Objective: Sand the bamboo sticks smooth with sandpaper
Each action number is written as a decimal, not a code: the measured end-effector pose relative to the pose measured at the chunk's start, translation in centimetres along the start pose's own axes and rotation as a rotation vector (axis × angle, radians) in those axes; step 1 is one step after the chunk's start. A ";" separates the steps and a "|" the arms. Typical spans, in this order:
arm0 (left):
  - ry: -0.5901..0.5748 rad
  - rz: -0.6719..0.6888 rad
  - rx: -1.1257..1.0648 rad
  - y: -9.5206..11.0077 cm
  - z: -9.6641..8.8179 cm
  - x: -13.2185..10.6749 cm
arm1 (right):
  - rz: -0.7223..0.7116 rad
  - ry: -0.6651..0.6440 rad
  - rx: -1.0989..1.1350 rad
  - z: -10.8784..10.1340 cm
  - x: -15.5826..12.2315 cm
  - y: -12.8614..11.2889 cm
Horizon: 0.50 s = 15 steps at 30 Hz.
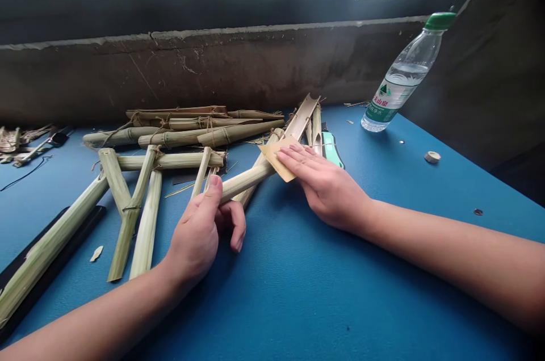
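Observation:
My left hand is closed around the near end of a pale green stalk, thumb along its top and the fingertips curled below. The stalk slants up and away to the right. On its middle lies a tan sheet that looks like sandpaper, pressed down by the flat fingers of my right hand. Past the sheet, a split, hollow stalk piece points toward the wall; whether it belongs to the held stalk is hidden. Left of my left hand lie cut stalks tied into a frame.
Several tied stalk pieces lie along the wall. A turquoise-handled tool sits beyond my right hand. A water bottle stands at the back right, near a small pale ring. A long stalk rests over a black object at left.

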<state>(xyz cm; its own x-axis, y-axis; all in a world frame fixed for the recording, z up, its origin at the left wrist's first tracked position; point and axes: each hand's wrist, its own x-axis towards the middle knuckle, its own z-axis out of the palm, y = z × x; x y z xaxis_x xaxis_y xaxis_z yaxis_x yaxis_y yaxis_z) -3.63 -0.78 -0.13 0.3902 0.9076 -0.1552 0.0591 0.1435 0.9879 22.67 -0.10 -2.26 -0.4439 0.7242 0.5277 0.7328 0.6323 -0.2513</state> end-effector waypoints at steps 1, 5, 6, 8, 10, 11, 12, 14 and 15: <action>-0.011 0.010 0.023 0.1 0.1 -0.1 | -0.038 -0.011 0.010 0.0 0.0 -0.1; -0.071 0.041 0.118 0.7 0.5 -0.3 | -0.170 -0.036 0.037 0.0 -0.1 -0.5; -0.077 0.031 0.114 0.8 0.6 -0.3 | -0.155 -0.031 0.028 0.1 -0.1 -0.4; -0.079 -0.003 0.090 0.8 0.7 -0.3 | -0.076 -0.014 -0.007 0.2 -0.1 -0.2; -0.076 -0.014 0.088 0.8 0.8 -0.3 | -0.013 0.000 -0.028 0.3 -0.1 -0.2; -0.073 -0.009 0.099 0.8 0.8 -0.3 | -0.014 0.002 -0.026 0.3 -0.1 -0.3; -0.068 -0.002 0.118 0.7 0.8 -0.3 | -0.043 -0.002 -0.013 0.3 -0.1 -0.5; -0.056 0.016 0.163 0.7 0.8 -0.3 | -0.162 -0.020 0.034 0.3 0.0 -1.1; -0.050 0.025 0.189 0.7 0.8 -0.3 | -0.226 -0.030 0.057 0.3 0.0 -1.3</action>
<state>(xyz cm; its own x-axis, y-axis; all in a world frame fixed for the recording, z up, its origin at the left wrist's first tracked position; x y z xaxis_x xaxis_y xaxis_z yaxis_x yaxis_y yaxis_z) -2.97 -1.28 0.57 0.4388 0.8883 -0.1355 0.2189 0.0406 0.9749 21.53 -0.86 -2.21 -0.6095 0.5696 0.5514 0.5832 0.7933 -0.1749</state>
